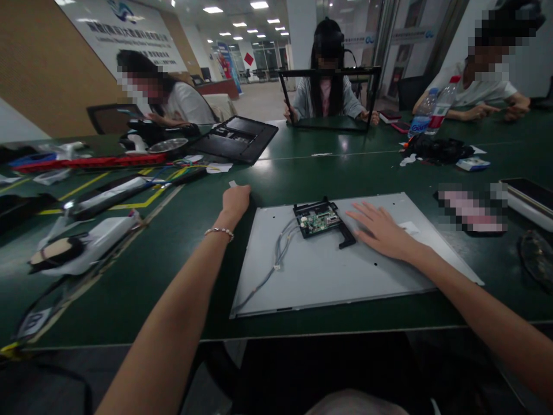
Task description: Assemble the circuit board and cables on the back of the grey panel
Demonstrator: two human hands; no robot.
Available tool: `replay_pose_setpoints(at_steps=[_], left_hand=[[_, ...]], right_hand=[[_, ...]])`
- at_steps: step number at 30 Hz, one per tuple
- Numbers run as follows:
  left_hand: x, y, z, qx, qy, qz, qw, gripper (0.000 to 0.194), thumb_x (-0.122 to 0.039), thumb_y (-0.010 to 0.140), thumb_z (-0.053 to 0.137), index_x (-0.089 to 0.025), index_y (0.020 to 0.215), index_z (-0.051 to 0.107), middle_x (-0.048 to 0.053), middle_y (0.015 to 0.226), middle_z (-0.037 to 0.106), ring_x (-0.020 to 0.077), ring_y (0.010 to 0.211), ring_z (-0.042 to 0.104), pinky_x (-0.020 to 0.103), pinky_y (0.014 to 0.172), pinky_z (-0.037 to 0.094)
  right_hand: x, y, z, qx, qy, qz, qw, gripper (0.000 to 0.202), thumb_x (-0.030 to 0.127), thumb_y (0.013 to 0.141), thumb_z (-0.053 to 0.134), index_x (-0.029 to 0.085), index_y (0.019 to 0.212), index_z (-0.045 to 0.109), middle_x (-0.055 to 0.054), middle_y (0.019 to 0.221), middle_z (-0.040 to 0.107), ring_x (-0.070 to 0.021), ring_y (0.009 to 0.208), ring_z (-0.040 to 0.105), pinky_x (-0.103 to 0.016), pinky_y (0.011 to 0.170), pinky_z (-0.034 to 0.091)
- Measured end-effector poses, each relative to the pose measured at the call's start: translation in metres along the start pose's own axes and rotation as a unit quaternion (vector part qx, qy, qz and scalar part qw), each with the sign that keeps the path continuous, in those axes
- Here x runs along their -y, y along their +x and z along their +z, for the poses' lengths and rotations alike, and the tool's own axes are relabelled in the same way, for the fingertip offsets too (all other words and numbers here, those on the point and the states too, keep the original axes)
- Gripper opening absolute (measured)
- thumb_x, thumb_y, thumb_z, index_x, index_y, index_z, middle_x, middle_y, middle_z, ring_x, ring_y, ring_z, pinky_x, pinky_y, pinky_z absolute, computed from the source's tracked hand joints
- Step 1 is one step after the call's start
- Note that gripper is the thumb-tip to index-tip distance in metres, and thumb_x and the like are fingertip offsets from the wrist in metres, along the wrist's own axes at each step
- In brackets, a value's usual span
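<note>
Panel (319, 276), flat, pale grey, thin-edged

Tan wall (43, 63), pale floor (265, 99) — bright ceiling lights (260, 5) above.

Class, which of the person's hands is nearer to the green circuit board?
Right. The right hand is spread over the pale panel, just right of the green circuit board; the left hand is farther off, beyond the panel's left edge.

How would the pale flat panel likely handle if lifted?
The panel probably stays stiff: it lies flat with straight edges. Its grey cable would likely dangle, since it curves loosely. The bare circuit board may be fragile.
</note>
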State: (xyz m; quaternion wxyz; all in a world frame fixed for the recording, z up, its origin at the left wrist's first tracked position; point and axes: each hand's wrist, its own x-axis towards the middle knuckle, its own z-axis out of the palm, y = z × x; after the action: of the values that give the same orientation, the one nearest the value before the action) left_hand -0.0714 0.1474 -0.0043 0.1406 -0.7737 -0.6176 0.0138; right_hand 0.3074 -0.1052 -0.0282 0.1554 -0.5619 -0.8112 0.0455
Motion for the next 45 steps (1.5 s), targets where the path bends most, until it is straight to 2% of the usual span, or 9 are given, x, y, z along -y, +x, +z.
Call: replay_pose_setpoints(at_steps=[3, 6, 11, 15, 25, 31, 37, 41, 45], left_hand=[[-0.003, -0.005, 0.002, -0.01, -0.005, -0.008, 1.0, 0.041, -0.01, 0.093, 0.031, -0.006, 0.111, 0.068, 0.027, 0.101, 0.069, 0.0351, 0.1, 0.067, 0.041, 0.083, 0.049], [-0.005, -0.008, 0.001, -0.014, -0.012, -0.016, 1.0, 0.041, -0.011, 0.094, 0.031, -0.007, 0.111, 0.068, 0.027, 0.103, 0.069, 0.0349, 0.101, 0.067, 0.041, 0.083, 0.049], [-0.006, -0.008, 0.001, -0.015, -0.023, -0.026, 0.999, 0.04, -0.01, 0.093, 0.032, -0.007, 0.111, 0.069, 0.027, 0.101, 0.069, 0.0362, 0.102, 0.067, 0.043, 0.083, 0.049], [-0.005, -0.006, 0.002, -0.018, -0.029, -0.023, 0.999, 0.041, -0.008, 0.093, 0.032, -0.007, 0.111, 0.069, 0.028, 0.1, 0.069, 0.0364, 0.102, 0.067, 0.043, 0.084, 0.049], [-0.004, -0.013, 0.0, -0.028, -0.049, -0.045, 0.997, 0.041, -0.01, 0.094, 0.031, -0.008, 0.115, 0.067, 0.026, 0.104, 0.068, 0.0355, 0.104, 0.066, 0.042, 0.086, 0.05], [-0.004, -0.023, -0.004, -0.057, -0.07, -0.06, 0.994, 0.04, -0.014, 0.097, 0.031, -0.009, 0.117, 0.065, 0.024, 0.104, 0.07, 0.0337, 0.101, 0.068, 0.04, 0.084, 0.05], [-0.009, -0.038, -0.02, -0.069, -0.045, -0.044, 0.996, 0.036, -0.022, 0.099, 0.034, -0.011, 0.111, 0.066, 0.02, 0.101, 0.072, 0.031, 0.095, 0.069, 0.036, 0.08, 0.05], [-0.02, -0.048, -0.041, -0.082, -0.03, -0.003, 0.996, 0.033, -0.028, 0.099, 0.04, -0.012, 0.107, 0.068, 0.019, 0.101, 0.072, 0.0322, 0.094, 0.07, 0.037, 0.077, 0.05], [-0.043, -0.063, -0.058, -0.072, -0.017, 0.073, 0.995, 0.032, -0.026, 0.099, 0.04, -0.014, 0.107, 0.068, 0.017, 0.102, 0.072, 0.0293, 0.094, 0.07, 0.035, 0.078, 0.05]], right_hand=[[0.012, 0.003, -0.006, -0.002, 0.04, -0.1, 0.994, 0.05, 0.023, 0.1, 0.04, 0.033, 0.148, 0.046, -0.001, 0.163, 0.031, -0.027, 0.15, 0.025, -0.057, 0.119, 0.031], [0.021, 0.003, -0.008, 0.001, 0.061, -0.138, 0.988, 0.041, 0.019, 0.097, 0.045, 0.03, 0.133, 0.061, -0.002, 0.16, 0.037, -0.0261, 0.149, 0.029, -0.055, 0.118, 0.033], [0.024, -0.003, -0.011, 0.003, 0.091, -0.12, 0.989, 0.031, 0.023, 0.094, 0.055, 0.028, 0.122, 0.067, -0.008, 0.151, 0.046, -0.0283, 0.135, 0.048, -0.055, 0.11, 0.043], [0.025, -0.009, -0.015, 0.005, 0.098, -0.119, 0.988, 0.024, 0.028, 0.094, 0.059, 0.027, 0.115, 0.07, -0.01, 0.137, 0.055, -0.0288, 0.124, 0.055, -0.053, 0.104, 0.048], [0.036, -0.047, -0.028, 0.012, 0.097, -0.099, 0.99, 0.02, 0.029, 0.091, 0.062, 0.028, 0.109, 0.071, -0.01, 0.121, 0.062, -0.0307, 0.114, 0.059, -0.053, 0.097, 0.051], [0.037, -0.062, -0.021, -0.024, 0.106, -0.093, 0.99, 0.026, 0.028, 0.093, 0.059, 0.027, 0.118, 0.068, -0.011, 0.132, 0.058, -0.0303, 0.119, 0.057, -0.053, 0.099, 0.051], [0.033, -0.067, -0.012, -0.065, 0.128, -0.082, 0.986, 0.046, 0.027, 0.095, 0.055, 0.03, 0.14, 0.052, -0.011, 0.144, 0.052, -0.0297, 0.131, 0.051, -0.054, 0.109, 0.044], [0.031, -0.066, -0.012, -0.088, 0.126, -0.071, 0.985, 0.045, 0.03, 0.097, 0.052, 0.03, 0.142, 0.05, -0.01, 0.144, 0.052, -0.0295, 0.132, 0.051, -0.055, 0.11, 0.043], [0.031, -0.058, -0.016, -0.111, 0.131, -0.066, 0.983, 0.042, 0.031, 0.099, 0.049, 0.03, 0.14, 0.052, -0.009, 0.141, 0.054, -0.0285, 0.13, 0.052, -0.055, 0.11, 0.043]])
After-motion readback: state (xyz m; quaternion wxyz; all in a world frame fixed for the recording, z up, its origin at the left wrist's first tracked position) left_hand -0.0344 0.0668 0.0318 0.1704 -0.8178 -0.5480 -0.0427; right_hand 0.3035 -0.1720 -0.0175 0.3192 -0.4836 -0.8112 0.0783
